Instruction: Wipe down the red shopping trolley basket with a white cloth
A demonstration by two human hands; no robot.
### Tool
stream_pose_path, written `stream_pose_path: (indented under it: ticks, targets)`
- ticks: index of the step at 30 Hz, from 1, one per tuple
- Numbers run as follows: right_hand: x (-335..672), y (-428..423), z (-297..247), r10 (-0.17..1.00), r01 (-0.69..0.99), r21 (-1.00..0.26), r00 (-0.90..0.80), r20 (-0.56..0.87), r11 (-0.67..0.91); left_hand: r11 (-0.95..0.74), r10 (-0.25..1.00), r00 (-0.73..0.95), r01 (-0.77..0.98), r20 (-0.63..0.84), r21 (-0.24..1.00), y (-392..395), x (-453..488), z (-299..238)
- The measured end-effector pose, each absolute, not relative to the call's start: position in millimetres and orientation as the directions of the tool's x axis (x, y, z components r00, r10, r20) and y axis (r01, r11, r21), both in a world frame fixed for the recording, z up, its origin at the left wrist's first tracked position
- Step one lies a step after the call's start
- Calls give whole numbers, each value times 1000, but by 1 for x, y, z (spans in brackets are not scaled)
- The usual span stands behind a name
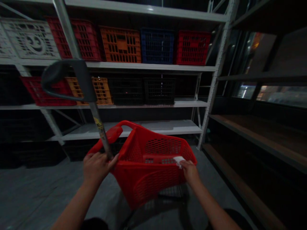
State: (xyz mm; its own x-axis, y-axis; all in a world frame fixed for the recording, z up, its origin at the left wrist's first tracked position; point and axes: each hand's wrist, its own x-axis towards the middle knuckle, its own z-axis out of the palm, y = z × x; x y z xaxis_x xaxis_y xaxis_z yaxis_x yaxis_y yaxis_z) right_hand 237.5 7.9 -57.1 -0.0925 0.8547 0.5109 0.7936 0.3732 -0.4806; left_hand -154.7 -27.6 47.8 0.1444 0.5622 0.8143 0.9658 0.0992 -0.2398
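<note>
A red plastic shopping cart (153,172) with mesh-like side walls stands in front of me. My left hand (99,164) is closed over its near left corner, at the handle end, beside the foot of a metal pole (97,118). The pole rises up and to the left and carries a dark grey loop-shaped grip (83,80) and a worn yellow sticker. My right hand (190,172) pinches a crumpled white wipe (178,160) at the near rim, toward the cart's right end. Whether it is paper or cloth I cannot tell.
Behind the cart is a white metal rack (153,66) with plastic crates, among them an orange crate (121,44), a blue crate (157,46) and a red crate (193,48). Dark shelving (259,137) runs close along the right. Grey floor (35,191) lies at left.
</note>
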Motion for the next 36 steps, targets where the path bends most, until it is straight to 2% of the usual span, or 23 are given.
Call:
stream_pose_path:
  ticks: [3,7,11,14,18,21,24,26,31,36]
  targets:
    - [240,8,-51,873,807,-517,5,489,285,92,543,148,968,827,-234,-26,-153,46]
    - [167,5,-36,841,733,-502,-177,511,459,113,540,126,969,832,-220,-28,-148,49]
    - [147,6,-38,832,706,-506,-217,511,495,117,562,128,966,817,-231,-28,-151,50]
    - [201,12,-48,862,762,-500,-150,483,413,120,573,121,966,811,-229,-26,-157,48]
    - [274,17,-55,911,831,-523,51,408,188,110,586,104,972,803,-206,-22,-161,46]
    - [271,16,-50,922,834,-531,74,381,152,113,588,89,975,804,-190,-21,-159,47]
    - [218,14,-42,917,811,-529,-23,399,250,130,601,79,972,796,-194,-22,-154,48]
    - [171,11,-34,887,768,-516,-141,439,378,144,603,63,972,796,-186,-23,-151,48]
    - [71,5,-5,802,677,-464,-340,491,571,159,592,33,975,805,-157,-25,-145,47]
    - [33,6,10,739,593,-456,-425,523,664,127,588,39,982,808,-139,-24,-147,47]
